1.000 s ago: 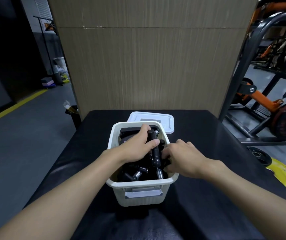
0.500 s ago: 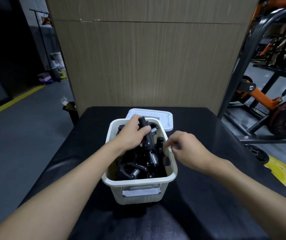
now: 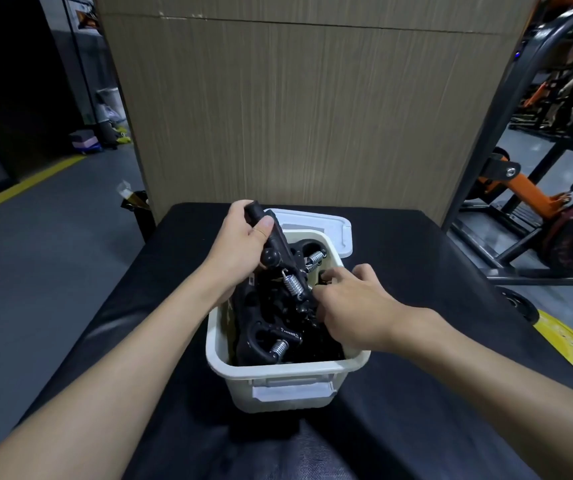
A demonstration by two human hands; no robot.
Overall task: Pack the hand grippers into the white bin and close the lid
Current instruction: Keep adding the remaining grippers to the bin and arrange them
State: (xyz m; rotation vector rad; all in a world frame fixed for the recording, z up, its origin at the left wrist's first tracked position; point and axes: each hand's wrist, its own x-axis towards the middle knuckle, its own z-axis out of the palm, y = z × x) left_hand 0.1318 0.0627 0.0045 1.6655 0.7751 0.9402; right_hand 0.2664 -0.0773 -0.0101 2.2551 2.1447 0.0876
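Observation:
A white bin (image 3: 278,372) stands on the black padded bench, filled with several black hand grippers (image 3: 271,327) with steel springs. My left hand (image 3: 240,244) grips the handle of one black hand gripper (image 3: 278,247) and holds it tilted above the bin's far left part. My right hand (image 3: 350,303) reaches into the bin from the right, its fingers curled among the grippers there; what they hold is hidden. The white lid (image 3: 330,226) lies flat behind the bin.
The black padded bench (image 3: 416,271) ends at a wood-grain panel (image 3: 295,116) behind. Gym machines (image 3: 537,202) and a yellow weight plate (image 3: 569,348) stand on the floor to the right. Grey floor with a yellow line lies to the left.
My left hand has lifted a hand gripper up and toward the bin's far end. My right hand left the bin, then moved back into its right side.

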